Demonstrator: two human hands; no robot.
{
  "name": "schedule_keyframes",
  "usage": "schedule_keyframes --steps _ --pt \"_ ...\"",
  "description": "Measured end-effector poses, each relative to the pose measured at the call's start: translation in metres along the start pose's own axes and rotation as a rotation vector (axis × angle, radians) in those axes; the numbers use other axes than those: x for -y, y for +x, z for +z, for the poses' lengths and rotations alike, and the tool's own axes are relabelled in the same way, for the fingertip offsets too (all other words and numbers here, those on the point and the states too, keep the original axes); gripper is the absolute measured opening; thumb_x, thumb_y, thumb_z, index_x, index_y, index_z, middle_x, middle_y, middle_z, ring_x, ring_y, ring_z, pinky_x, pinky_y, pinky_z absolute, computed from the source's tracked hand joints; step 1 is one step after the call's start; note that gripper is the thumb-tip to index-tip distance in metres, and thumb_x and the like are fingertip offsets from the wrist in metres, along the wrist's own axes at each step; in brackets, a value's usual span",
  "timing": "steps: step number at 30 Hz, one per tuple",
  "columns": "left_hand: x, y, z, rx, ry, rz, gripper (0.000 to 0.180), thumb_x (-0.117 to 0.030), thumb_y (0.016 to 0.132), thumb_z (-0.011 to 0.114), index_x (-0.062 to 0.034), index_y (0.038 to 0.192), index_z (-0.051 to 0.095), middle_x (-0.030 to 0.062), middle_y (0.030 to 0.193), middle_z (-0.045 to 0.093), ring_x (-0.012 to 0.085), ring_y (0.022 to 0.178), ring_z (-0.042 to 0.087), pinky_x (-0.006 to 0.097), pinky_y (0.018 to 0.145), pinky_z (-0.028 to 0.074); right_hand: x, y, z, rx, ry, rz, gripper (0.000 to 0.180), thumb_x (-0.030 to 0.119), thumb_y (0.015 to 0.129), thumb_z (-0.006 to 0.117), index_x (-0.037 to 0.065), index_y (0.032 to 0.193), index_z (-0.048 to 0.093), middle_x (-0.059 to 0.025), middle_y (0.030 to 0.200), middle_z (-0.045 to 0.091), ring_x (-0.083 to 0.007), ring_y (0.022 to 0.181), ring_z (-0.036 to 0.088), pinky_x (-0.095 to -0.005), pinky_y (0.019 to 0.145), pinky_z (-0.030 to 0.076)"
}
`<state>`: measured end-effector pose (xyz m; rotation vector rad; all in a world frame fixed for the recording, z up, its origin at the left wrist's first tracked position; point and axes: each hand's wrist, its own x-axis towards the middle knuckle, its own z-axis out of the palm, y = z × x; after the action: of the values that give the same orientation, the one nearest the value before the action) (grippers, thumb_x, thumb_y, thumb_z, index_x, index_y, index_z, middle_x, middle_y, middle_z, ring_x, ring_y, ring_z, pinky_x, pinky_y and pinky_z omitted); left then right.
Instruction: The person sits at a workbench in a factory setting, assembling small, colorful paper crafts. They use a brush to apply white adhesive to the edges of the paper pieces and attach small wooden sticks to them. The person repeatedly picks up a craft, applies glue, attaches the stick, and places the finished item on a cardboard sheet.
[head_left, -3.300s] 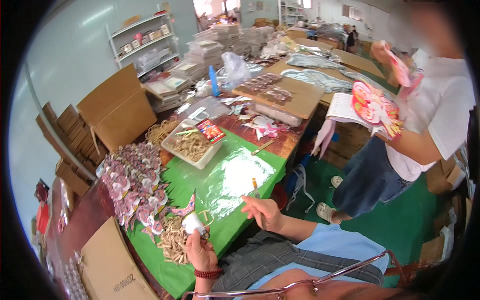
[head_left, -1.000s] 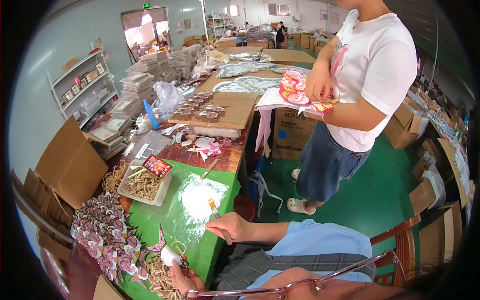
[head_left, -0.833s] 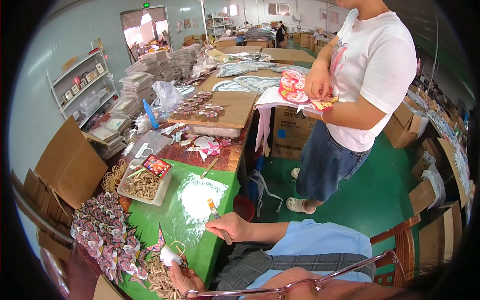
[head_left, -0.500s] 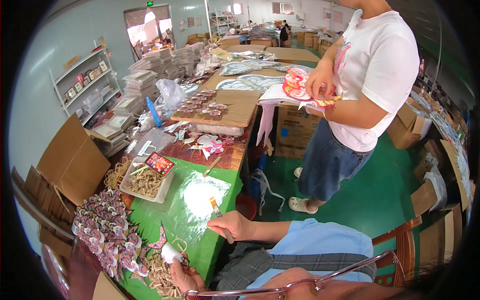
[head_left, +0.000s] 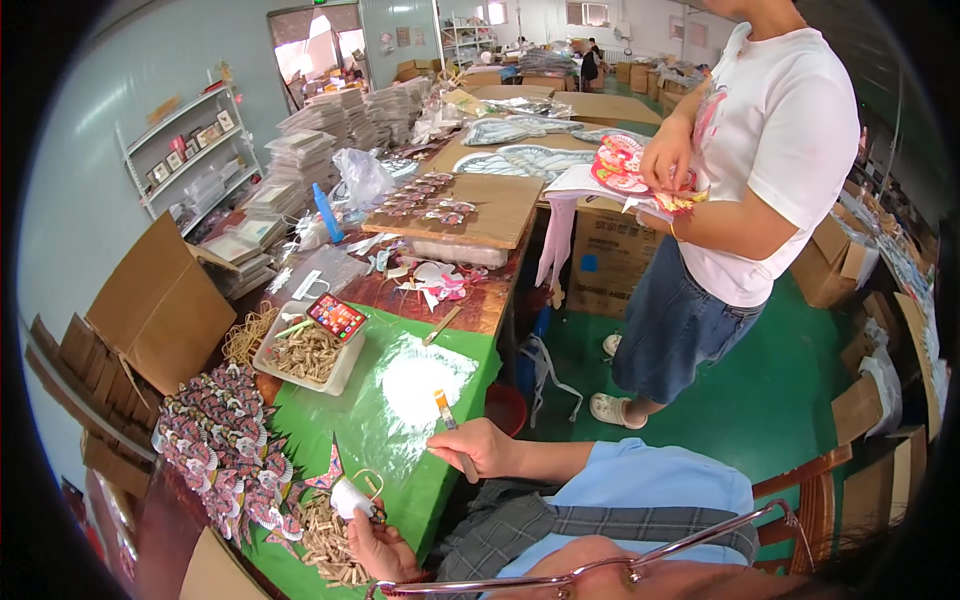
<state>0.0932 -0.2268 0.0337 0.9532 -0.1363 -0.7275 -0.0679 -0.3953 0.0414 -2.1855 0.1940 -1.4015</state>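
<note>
right hand [head_left: 478, 447] — lower centre, fingers gripping a small brush [head_left: 444, 409] | left hand [head_left: 378, 545] — bottom, fingers pinching a white piece [head_left: 350, 497] | green table [head_left: 345, 425]

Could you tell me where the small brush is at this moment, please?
In the head view, the small brush is in the right hand, low and centre, its tip over the green table cover beside the white patch.

Colours at the worktable

Green table cover [head_left: 440, 480]; orange-handled brush [head_left: 447, 415]; white cup [head_left: 348, 497]; red phone [head_left: 336, 318]; pale wooden clothespins [head_left: 330, 540]; co-worker's white shirt [head_left: 780, 140], blue denim skirt [head_left: 675, 325].
</note>
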Motion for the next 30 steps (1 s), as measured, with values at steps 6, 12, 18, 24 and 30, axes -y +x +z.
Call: schedule_keyframes --steps 6,12,18,24,30 --pt "-0.003 0.000 0.008 0.019 0.012 0.022 0.012 -0.016 0.093 0.054 -0.0050 0.096 0.059 0.0014 0.081 0.062 0.0059 0.062 0.055 0.019 0.042 0.034 0.000 0.002 0.001 0.078 -0.158 0.053 0.013 0.007 0.082 0.062 0.004 0.094 0.061 -0.0127 0.074 0.062 -0.0284 0.063 0.062 -0.0331 0.055 0.048" --pt "-0.010 -0.001 0.017 0.017 0.058 0.151 0.014 -0.013 0.091 0.058 -0.0033 0.081 0.062 0.0000 0.071 0.059 0.0044 0.050 0.046 0.018 0.043 0.036 0.016 0.024 0.040 0.013 0.204 0.239 0.019 0.006 0.081 0.068 0.001 0.096 0.059 -0.0155 0.102 0.064 -0.0213 0.082 0.064 -0.0301 0.069 0.050" --pt "-0.006 0.001 0.017 0.029 0.081 0.200 0.017 -0.014 0.091 0.059 -0.0033 0.079 0.063 -0.0010 0.067 0.058 0.0035 0.049 0.045 0.019 0.043 0.035 0.019 0.028 0.058 0.021 0.308 0.181 0.028 0.010 0.077 0.073 0.000 0.097 0.056 -0.0198 0.110 0.061 -0.0282 0.092 0.064 -0.0336 0.079 0.051" --pt "0.003 0.001 0.002 0.023 0.260 0.171 0.022 -0.022 0.093 0.055 -0.0034 0.102 0.061 0.0029 0.084 0.066 0.0020 0.055 0.049 0.016 0.041 0.030 0.001 0.022 0.009 0.110 0.112 0.195 0.018 0.011 0.079 0.068 0.003 0.093 0.061 -0.0099 0.078 0.065 -0.0207 0.069 0.066 -0.0299 0.062 0.051" --pt "0.007 0.004 0.013 0.046 0.166 0.171 0.016 -0.018 0.093 0.055 -0.0042 0.087 0.059 0.0085 0.080 0.066 0.0032 0.048 0.047 0.016 0.038 0.032 -0.007 0.066 -0.089 -0.510 0.029 0.061 0.014 0.008 0.091 0.053 -0.003 0.086 0.059 -0.0082 0.074 0.064 -0.0140 0.062 0.062 -0.0253 0.059 0.050"
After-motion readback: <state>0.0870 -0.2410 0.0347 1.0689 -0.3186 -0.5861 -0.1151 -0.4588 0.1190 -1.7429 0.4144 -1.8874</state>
